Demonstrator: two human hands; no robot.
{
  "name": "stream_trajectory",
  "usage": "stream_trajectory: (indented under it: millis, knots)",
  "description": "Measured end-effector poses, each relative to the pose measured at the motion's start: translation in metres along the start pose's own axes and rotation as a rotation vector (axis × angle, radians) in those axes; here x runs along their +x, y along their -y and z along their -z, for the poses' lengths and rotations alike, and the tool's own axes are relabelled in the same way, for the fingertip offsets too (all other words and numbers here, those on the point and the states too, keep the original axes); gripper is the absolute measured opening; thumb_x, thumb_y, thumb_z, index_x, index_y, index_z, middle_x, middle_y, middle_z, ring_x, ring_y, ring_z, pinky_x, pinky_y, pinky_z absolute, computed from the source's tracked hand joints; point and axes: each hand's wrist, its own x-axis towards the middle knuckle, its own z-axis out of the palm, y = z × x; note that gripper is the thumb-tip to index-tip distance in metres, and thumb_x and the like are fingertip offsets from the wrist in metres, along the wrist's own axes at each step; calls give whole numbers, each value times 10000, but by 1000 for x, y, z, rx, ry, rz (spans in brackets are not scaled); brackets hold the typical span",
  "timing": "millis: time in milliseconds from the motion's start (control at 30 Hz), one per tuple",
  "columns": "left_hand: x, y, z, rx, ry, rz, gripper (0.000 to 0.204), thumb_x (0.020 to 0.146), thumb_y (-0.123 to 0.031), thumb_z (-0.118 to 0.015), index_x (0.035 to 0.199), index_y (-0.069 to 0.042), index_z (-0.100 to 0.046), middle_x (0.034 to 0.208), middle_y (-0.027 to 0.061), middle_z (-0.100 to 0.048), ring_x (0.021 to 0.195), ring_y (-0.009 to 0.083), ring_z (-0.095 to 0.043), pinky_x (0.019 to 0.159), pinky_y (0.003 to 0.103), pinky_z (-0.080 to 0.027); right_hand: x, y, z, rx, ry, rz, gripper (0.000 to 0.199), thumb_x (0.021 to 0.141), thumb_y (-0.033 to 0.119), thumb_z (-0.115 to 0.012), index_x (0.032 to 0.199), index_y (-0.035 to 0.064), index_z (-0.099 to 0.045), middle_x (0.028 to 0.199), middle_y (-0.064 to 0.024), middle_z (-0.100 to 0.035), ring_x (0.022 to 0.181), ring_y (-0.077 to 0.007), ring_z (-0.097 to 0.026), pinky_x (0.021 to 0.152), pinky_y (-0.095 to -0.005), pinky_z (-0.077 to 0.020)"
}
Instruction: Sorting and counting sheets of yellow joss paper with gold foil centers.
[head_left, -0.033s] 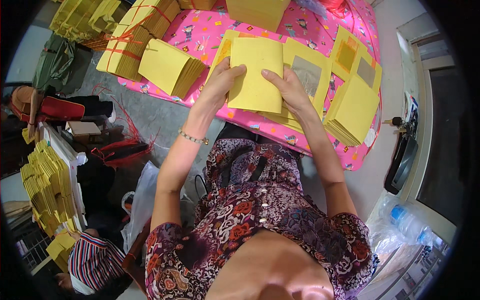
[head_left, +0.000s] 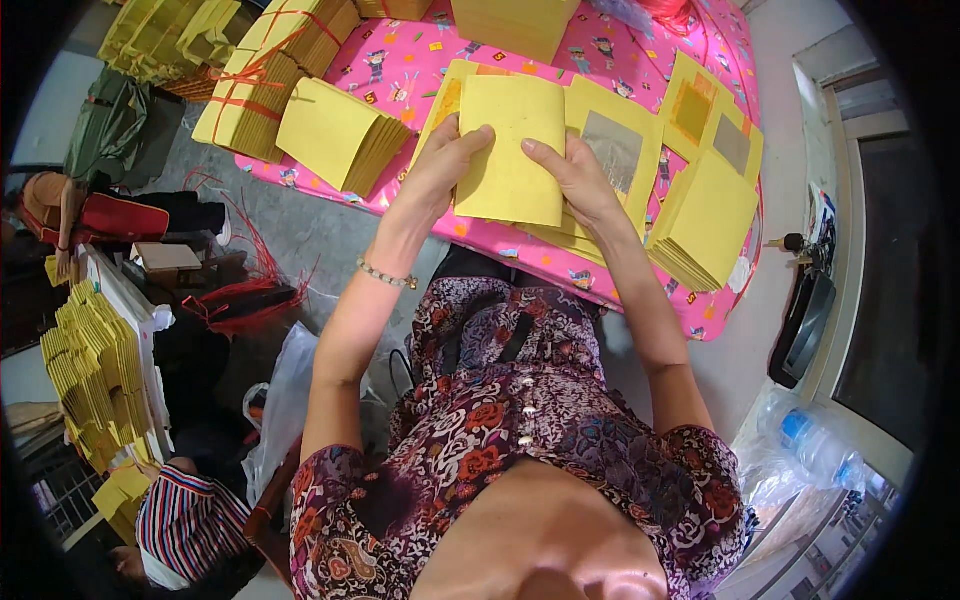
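Over the near edge of the pink table, I hold a folded yellow paper sheet (head_left: 512, 150) by its two sides. My left hand (head_left: 447, 165) grips its left edge, thumb on top and fingers underneath. On the right edge my right hand (head_left: 580, 175) pinches it the same way, its fingers partly hidden. Beneath lie flat yellow sheets, one with a silver-grey patch (head_left: 612, 150), another with an orange patch (head_left: 447, 100) mostly covered. To the right, a fanned pile of folded yellow sheets (head_left: 705, 220) rests near the table edge.
A leaning yellow stack (head_left: 335, 135) and red-tied bundles (head_left: 240, 110) line the left of the pink-covered table (head_left: 390, 75). A yellow block (head_left: 515, 28) stands at the back. Two people (head_left: 190, 520) work at left beside more yellow stacks (head_left: 95, 375). Plastic bottles (head_left: 810, 440) lie at lower right.
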Motion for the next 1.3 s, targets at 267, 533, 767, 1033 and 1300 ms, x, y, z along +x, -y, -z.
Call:
stream_trajectory:
  millis: [267, 533, 767, 1033, 1300]
  knots:
    - [-5, 15, -9, 32, 78, -309, 468, 920, -50, -471, 1336, 30, -270, 1249, 135, -483, 1129, 166, -490, 926, 290, -415, -7, 6, -5, -69, -50, 131, 402, 880, 191, -619, 1192, -28, -493, 1088, -96, -605, 953, -135, -589, 805, -278, -489]
    - [-19, 20, -22, 125, 77, -565, 454, 936, -56, -455, 1339, 22, -261, 1264, 135, -452, 1163, 163, -445, 959, 288, -382, -20, 10, -9, -130, -72, 299, 389, 867, 140, -627, 1192, -16, -481, 1082, -83, -601, 963, -124, -578, 809, -275, -483]
    - [-27, 24, -20, 68, 114, -556, 423, 929, -46, -490, 1310, 12, -315, 1219, 106, -485, 1135, 144, -459, 947, 273, -384, -33, 18, -12, -129, -57, 425, 395, 882, 166, -610, 1207, -6, -467, 1065, -67, -596, 947, -111, -568, 806, -260, -474]
    - [-32, 29, -23, 119, 105, -632, 415, 927, -49, -497, 1308, 11, -342, 1230, 95, -490, 1133, 137, -459, 945, 267, -378, -34, 21, -5, -104, -40, 427, 343, 922, 193, -563, 1191, -1, -479, 1066, -57, -595, 936, -97, -560, 788, -250, -472]
    - [-32, 30, -25, 93, 77, -609, 411, 928, -57, -495, 1306, 9, -348, 1223, 97, -497, 1134, 141, -465, 941, 274, -386, -34, 25, -10, -125, -117, 381, 284, 916, 192, -573, 1106, -18, -553, 989, -58, -630, 868, -91, -586, 747, -245, -485]
